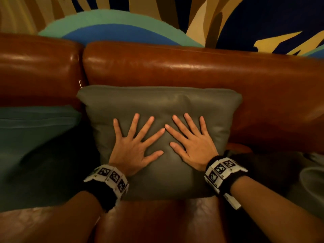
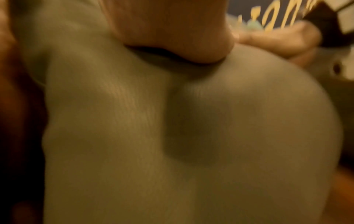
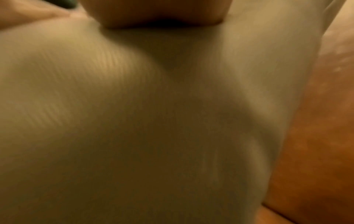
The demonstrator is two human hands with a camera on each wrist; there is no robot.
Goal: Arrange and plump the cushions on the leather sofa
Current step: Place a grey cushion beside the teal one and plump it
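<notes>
A grey-green cushion [image 1: 157, 106] leans against the backrest of the brown leather sofa [image 1: 175, 67]. My left hand [image 1: 135, 142] lies flat on its front with fingers spread, and my right hand [image 1: 192, 141] lies flat beside it, fingers spread too. Both palms press into the cushion's middle, and the two index fingertips nearly meet. In the left wrist view the heel of my left hand [image 2: 172, 30] dents the cushion [image 2: 172, 136]. The right wrist view shows my right palm [image 3: 157, 13] on the same cushion [image 3: 134, 121], blurred.
A teal cushion [image 1: 35, 123] sits to the left on the neighbouring seat. The sofa seat [image 1: 157, 221] runs below my wrists. A grey rounded object [image 1: 312, 181] lies at the far right. A painted wall [image 1: 122, 20] rises behind the backrest.
</notes>
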